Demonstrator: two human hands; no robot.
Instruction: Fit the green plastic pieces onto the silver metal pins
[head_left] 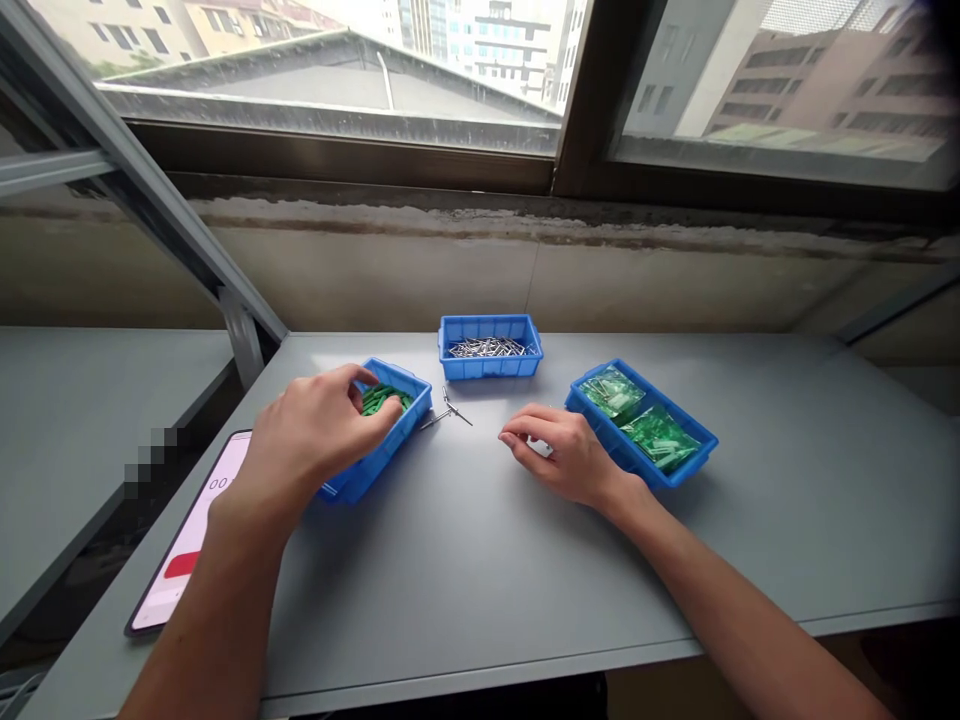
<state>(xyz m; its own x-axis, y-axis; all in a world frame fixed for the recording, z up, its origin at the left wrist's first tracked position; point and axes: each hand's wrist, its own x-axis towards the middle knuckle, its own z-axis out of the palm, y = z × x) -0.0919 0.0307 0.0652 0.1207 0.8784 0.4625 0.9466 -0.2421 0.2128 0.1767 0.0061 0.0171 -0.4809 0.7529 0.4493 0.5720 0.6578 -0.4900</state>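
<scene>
"At the table's near edge, what lies closest to you?"

"Your phone [196, 530], screen up, partly behind your left forearm, with a red patch showing on its screen. It sits at the left side of the grey table [480, 610]."

"And your left hand [315, 430]?"

"Curled over a blue bin [391, 470], fingertips down among green plastic pieces [384, 399]. I can't tell whether it grips any."

"Your right hand [559, 455]?"

"Half closed on the tabletop, fingers around a small white piece [538, 447] that is mostly hidden. I can't tell if it's held."

"Between your hands?"

"Thin metal pins [448, 410], lying crossed on the table just beside the left bin."

"Farther out?"

"Past your right hand, a second blue bin [600, 425] holds two bags [660, 437] of green parts. Farthest, a third blue bin [489, 368] of silver pins [487, 347] sits at the far edge, below a window [330, 80]."
</scene>
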